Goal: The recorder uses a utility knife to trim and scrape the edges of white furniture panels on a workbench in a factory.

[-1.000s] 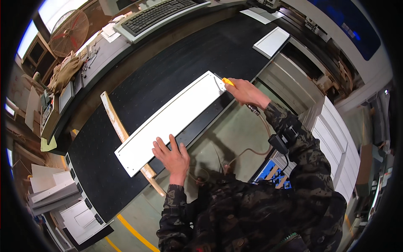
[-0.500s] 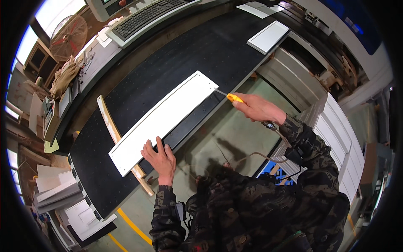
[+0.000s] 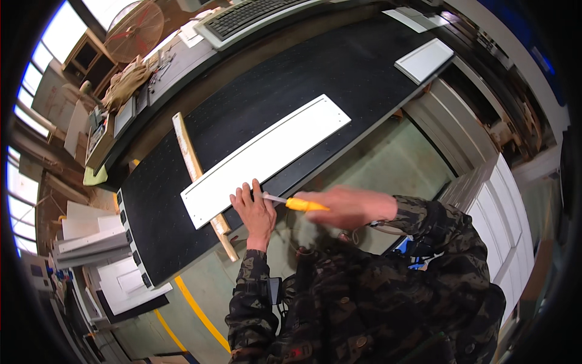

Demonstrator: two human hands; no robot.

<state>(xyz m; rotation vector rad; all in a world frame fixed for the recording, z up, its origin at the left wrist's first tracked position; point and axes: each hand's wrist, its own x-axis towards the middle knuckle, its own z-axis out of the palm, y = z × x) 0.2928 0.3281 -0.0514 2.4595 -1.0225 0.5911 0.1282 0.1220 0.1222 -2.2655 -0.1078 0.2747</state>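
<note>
A long white panel (image 3: 264, 159) with small holes at its ends lies slantwise on the black table (image 3: 242, 109). Beneath its left part runs a worn wooden strip (image 3: 189, 148), which sticks out on both sides. My left hand (image 3: 256, 215) rests with spread fingers on the panel's near edge. My right hand (image 3: 351, 205), blurred by motion, is closed round a yellow air blow gun (image 3: 303, 205) with a thin metal nozzle. The nozzle points left, its tip close beside my left fingers; I cannot tell whether they touch.
A smaller white panel (image 3: 424, 59) lies at the table's far right. Behind the table are a keyboard (image 3: 254, 21) and a bench (image 3: 173, 73) with small tools. White panels (image 3: 485, 224) stand stacked at my right, and more boards (image 3: 127, 282) lie at the left.
My right hand has brought the blow gun from the panel's right end to beside my left hand. My left hand stays on the panel; the whole view has shifted.
</note>
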